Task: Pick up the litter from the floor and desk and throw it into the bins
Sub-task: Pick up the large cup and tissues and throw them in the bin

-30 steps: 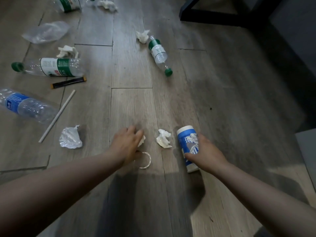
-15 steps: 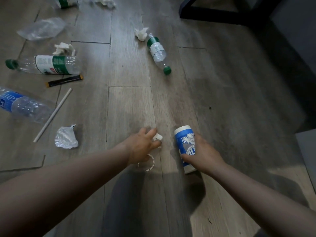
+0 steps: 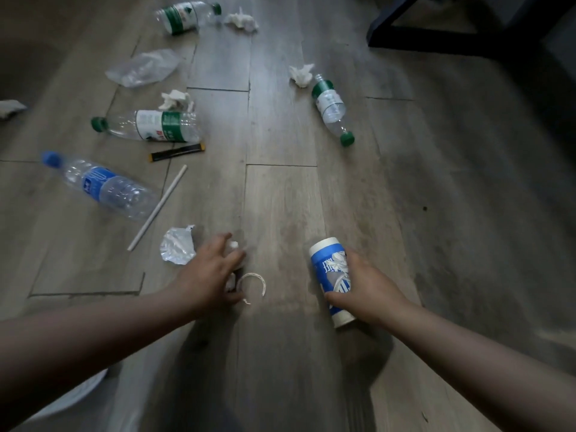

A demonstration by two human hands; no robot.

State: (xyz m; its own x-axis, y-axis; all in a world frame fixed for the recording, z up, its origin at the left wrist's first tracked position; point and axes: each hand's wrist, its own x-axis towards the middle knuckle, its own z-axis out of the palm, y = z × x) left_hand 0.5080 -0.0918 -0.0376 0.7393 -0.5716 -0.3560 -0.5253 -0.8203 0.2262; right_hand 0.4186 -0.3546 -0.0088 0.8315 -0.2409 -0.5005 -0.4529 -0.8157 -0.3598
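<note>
**Both hands low at the floor, each with litter in it**

I see the left hand (image 3: 212, 269) low over the grey wood-plank floor (image 3: 280, 198), its fingers curled round a crumpled white tissue wad (image 3: 233, 245); bits of tissue show between the fingers, though the hand is blurred. Just to its right a thin white plastic ring (image 3: 253, 283), broken open, lies on the planks. The right hand (image 3: 364, 285) is wrapped round a blue-and-white paper cup (image 3: 330, 275), thumb on the near side; the cup is tilted, and I cannot tell whether its lower end touches the floor. Just left of the left hand sits a crumpled clear plastic wrapper (image 3: 177, 249); beyond it lie a long white paper straw (image 3: 159, 207) and a clear plastic bottle with a blue label (image 3: 103, 185), side by side. Farther off are a clear bottle with a green-and-white label (image 3: 152, 126), a black sachet with yellow ends (image 3: 177, 152) just beside it, and a small green-capped bottle (image 3: 332, 109) well apart to the right.
</note>
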